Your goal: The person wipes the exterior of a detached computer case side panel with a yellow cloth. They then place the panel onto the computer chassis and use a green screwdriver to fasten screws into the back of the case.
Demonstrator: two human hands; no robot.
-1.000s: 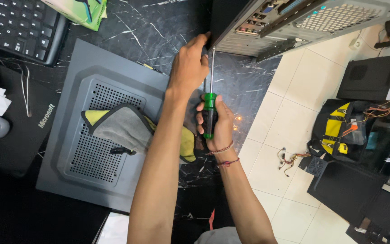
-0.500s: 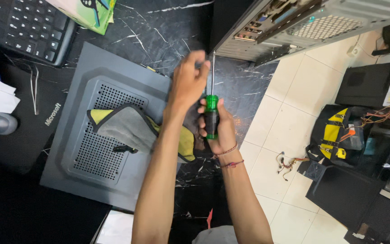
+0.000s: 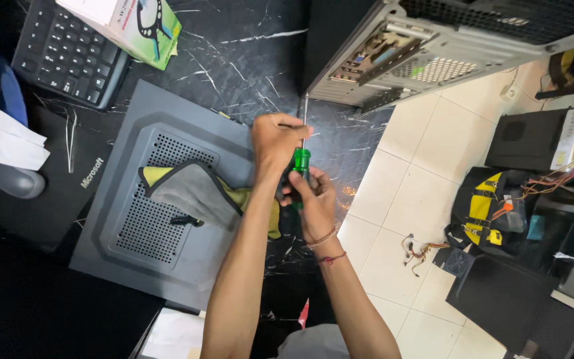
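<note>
While I watched through the head camera, both hands worked one screwdriver over the dark marbled bench. My right hand was clamped around the green handle from below, a red thread band on that wrist. My left hand was closed higher up, its fingertips pinched around the metal shaft just above the handle, so the two hands sat almost touching, one above the other. The screwdriver stood roughly upright in the picture, its tip pointing at the lower rear corner of the computer case, which lay tipped on the bench with its port side and vented panel facing me; I could not tell whether the tip actually met a screw. Just left of my hands lay the grey side panel, flat on the bench, its perforated grille showing, with a grey and yellow cloth rumpled on top of it and passing under my left forearm. Farther left sat a black keyboard, a green and white box, a mouse on a black pad and some white paper. On the tiled floor to the right stood a black and yellow bag and loose wires.
</note>
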